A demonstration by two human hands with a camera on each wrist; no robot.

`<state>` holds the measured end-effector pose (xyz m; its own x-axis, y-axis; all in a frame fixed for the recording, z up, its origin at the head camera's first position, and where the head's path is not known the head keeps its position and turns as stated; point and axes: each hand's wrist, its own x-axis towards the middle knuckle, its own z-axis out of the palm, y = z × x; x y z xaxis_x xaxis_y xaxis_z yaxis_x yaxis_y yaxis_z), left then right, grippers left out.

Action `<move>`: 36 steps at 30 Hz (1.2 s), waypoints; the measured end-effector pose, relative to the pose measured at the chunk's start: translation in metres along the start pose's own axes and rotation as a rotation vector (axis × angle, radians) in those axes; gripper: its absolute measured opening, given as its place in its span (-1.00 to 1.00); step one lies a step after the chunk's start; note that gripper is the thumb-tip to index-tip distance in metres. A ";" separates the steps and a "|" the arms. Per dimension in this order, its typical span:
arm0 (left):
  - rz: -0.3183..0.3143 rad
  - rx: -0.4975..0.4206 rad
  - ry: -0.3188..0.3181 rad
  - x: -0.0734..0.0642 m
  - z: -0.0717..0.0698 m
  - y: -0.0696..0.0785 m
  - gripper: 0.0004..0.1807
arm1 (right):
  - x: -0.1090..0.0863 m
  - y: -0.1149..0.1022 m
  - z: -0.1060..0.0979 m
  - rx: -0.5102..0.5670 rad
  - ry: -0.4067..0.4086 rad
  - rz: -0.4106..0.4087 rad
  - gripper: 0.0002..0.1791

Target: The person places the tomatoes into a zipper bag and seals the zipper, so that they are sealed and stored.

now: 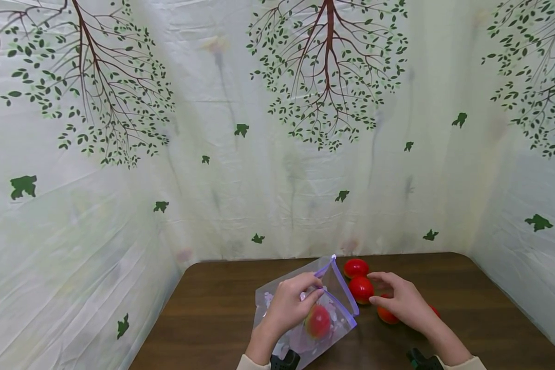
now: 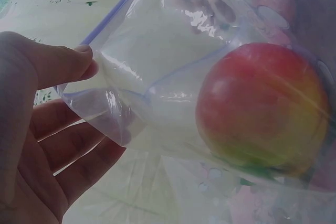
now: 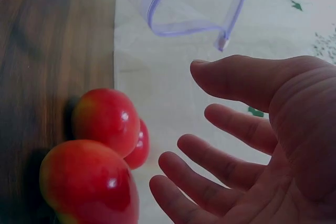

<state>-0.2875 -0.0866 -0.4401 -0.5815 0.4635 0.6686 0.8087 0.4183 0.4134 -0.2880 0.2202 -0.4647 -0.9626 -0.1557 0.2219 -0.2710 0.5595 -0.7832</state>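
My left hand (image 1: 289, 303) pinches the rim of a clear zip bag (image 1: 339, 336) with a purple seal, between thumb and fingers. The bag's mouth gapes toward the right. Inside it lies a smooth round fruit (image 2: 262, 111), red with yellow-green patches. My right hand (image 1: 402, 297) hovers just right of the mouth, fingers spread and slightly bent, holding nothing. Beside its fingertips sits a shiny red fruit (image 1: 361, 290), with a similar red fruit (image 1: 355, 267) behind it. Another red fruit (image 1: 386, 312) shows partly under the right hand, which covers the rest.
A bit of red (image 1: 436, 311) peeks out past the right wrist. Everything stands on a dark brown wooden table (image 1: 203, 313). Pale curtains (image 1: 296, 205) with printed trees and leaves hang behind the table and along both sides.
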 end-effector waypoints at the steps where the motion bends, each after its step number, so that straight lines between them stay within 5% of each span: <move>1: 0.001 0.001 0.001 0.000 0.000 0.000 -0.94 | 0.000 0.001 0.000 -0.009 -0.001 0.004 -0.39; 28: -0.005 0.014 -0.002 0.000 -0.001 0.002 -0.95 | 0.005 0.026 0.001 -0.297 0.003 -0.028 -0.41; 36: -0.011 0.012 -0.005 -0.001 -0.001 0.003 -0.97 | 0.005 0.026 0.000 -0.315 -0.040 0.022 -0.34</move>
<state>-0.2845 -0.0866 -0.4393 -0.5907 0.4624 0.6613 0.8013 0.4330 0.4129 -0.2997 0.2338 -0.4844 -0.9692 -0.1691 0.1788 -0.2420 0.7869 -0.5676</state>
